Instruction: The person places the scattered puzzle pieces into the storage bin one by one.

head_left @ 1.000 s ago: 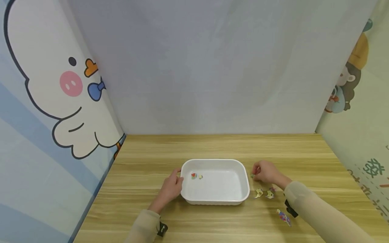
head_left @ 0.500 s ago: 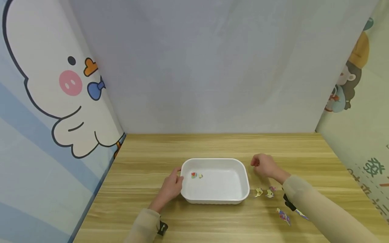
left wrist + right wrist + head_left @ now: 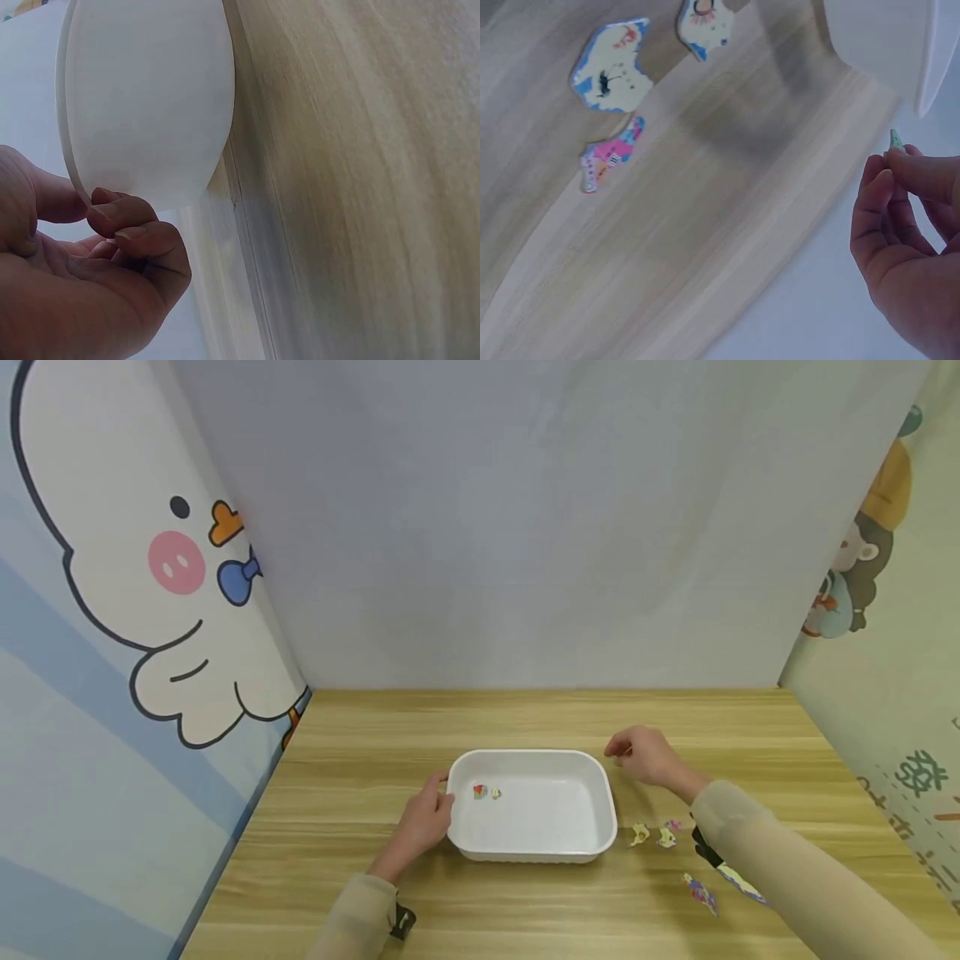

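A white rectangular tray (image 3: 531, 858) stands on the wooden table. My left hand (image 3: 422, 820) holds its left end, with thumb and curled fingers pinching the rim (image 3: 66, 120) in the left wrist view. Inside, towards the left, lie two small printed pieces, one red and green (image 3: 480, 792) and one pale (image 3: 496, 793). Off the tray's upper right corner, raised over the table, is my right hand (image 3: 647, 757). Between its thumb and fingertips it pinches a small flat green piece (image 3: 896, 139), like an irregular puzzle piece, mostly covered by the fingers.
Right of the tray lie flat irregular pieces: a cream one (image 3: 639, 835), another cream one (image 3: 667, 837) and a pink one (image 3: 675, 824). Nearer the front are a purple-red piece (image 3: 701, 894) and a long pale one (image 3: 742, 885) partly under the right forearm. A grey-white curtain (image 3: 525, 527) hangs behind.
My right hand has picked the small green piece up off the table and moved up and left towards the tray's corner. The left hand and the tray stay put.
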Action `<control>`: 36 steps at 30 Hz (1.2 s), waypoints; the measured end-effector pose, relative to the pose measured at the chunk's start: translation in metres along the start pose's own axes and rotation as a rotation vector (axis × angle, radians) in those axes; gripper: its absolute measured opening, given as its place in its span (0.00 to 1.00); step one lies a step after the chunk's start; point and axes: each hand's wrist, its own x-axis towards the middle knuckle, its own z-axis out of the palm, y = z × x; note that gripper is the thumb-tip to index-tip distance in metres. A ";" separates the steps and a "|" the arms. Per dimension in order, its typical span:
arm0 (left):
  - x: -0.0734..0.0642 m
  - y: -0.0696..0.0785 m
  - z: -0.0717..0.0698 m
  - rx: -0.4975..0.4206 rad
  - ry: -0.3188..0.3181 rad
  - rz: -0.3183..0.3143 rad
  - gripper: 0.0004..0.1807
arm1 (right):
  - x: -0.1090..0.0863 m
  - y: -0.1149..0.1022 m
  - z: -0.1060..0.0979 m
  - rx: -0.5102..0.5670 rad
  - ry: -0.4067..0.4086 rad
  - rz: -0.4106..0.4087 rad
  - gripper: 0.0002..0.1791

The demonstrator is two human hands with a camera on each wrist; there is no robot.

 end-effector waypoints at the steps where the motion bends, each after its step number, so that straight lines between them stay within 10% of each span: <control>1: 0.000 0.001 -0.001 0.001 -0.002 0.004 0.21 | 0.001 -0.002 -0.001 -0.004 0.002 -0.004 0.08; 36: -0.001 0.000 -0.004 0.005 -0.003 0.025 0.21 | 0.031 -0.071 0.016 0.097 -0.113 -0.052 0.06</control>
